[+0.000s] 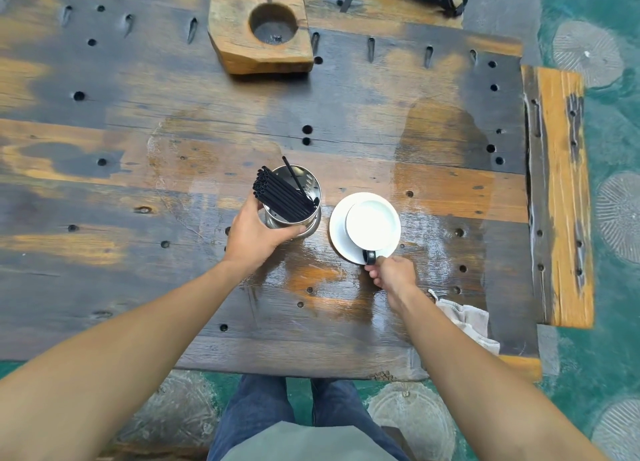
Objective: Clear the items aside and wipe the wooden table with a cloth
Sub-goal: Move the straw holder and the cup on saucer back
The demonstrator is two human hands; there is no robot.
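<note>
Steel straw holder (294,204) in left hand (252,235) grip, right hand (393,273) pinching cup handle (370,257)

Hands (254,233) on straw holder (294,211), cup handle (369,257)

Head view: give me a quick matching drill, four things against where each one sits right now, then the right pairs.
Things:
1. metal holder
2. cup
3. cloth
4. wooden block

Places:
A. far side of the table, untouched
B. gripped by the left hand
C. near right corner, beside the right forearm
D. on the saucer, its handle pinched by the right hand

Pairs: 1-B, 2-D, 3-C, 4-A
</note>
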